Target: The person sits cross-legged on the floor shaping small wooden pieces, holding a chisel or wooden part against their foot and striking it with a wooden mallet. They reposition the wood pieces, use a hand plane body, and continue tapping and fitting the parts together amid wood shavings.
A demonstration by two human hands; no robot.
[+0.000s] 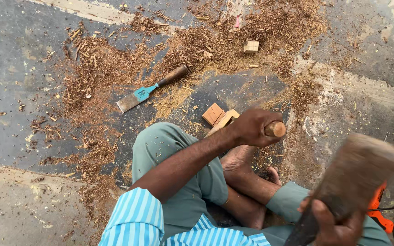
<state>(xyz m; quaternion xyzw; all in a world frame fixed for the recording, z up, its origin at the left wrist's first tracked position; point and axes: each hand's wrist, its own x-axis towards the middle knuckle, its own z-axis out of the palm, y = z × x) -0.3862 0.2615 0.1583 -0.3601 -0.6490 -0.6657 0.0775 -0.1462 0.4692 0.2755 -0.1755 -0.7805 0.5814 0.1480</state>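
Observation:
My left hand (251, 127) is closed around the wooden handle of a chisel (275, 129), held upright over a small wooden workpiece (220, 117) that lies on the floor by my bare foot (238, 158). My right hand (334, 223) grips the dark handle of a wooden mallet (359, 171), raised at the lower right and blurred by motion. The chisel's blade is hidden behind my hand. I sit on the floor with green trousers and striped sleeves.
A second chisel (150, 89) with a blue ferrule and wooden handle lies on the floor to the upper left. A small wood block (251, 46) sits farther back. Sawdust and chips (101, 68) cover the concrete floor. An orange power tool (379, 209) lies at right.

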